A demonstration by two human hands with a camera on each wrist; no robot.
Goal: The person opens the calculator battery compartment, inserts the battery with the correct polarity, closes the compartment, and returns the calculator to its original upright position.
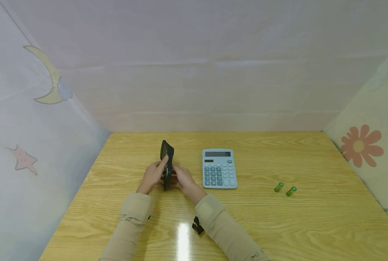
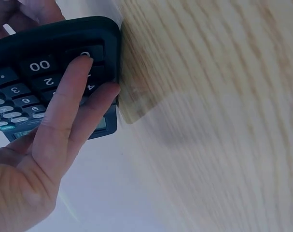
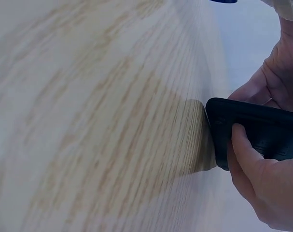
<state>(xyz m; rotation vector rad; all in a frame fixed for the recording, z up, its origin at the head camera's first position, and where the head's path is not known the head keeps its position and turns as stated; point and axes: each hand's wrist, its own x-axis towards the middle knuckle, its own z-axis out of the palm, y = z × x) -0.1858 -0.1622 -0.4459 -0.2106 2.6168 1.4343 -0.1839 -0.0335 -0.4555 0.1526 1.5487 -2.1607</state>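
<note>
A black calculator (image 1: 168, 149) is held on edge between both hands, left of the middle of the table. My left hand (image 1: 152, 177) grips it from the key side; in the left wrist view, fingers (image 2: 64, 104) lie across the lower number keys. From the other side my right hand (image 1: 186, 182) holds the calculator, its fingertips against the dark back (image 3: 267, 130) in the right wrist view. The lower edge of the calculator is close to the tabletop, and whether it touches cannot be told. Part of the display is hidden behind the left fingers.
A light blue calculator (image 1: 219, 161) lies face up to the right of the hands. Farther right, two small green batteries (image 1: 279, 187) lie on the wooden table (image 1: 262, 224). A black object (image 1: 198, 225) shows beside the right sleeve. Printed cloth walls (image 1: 194, 98) enclose the table's back and sides.
</note>
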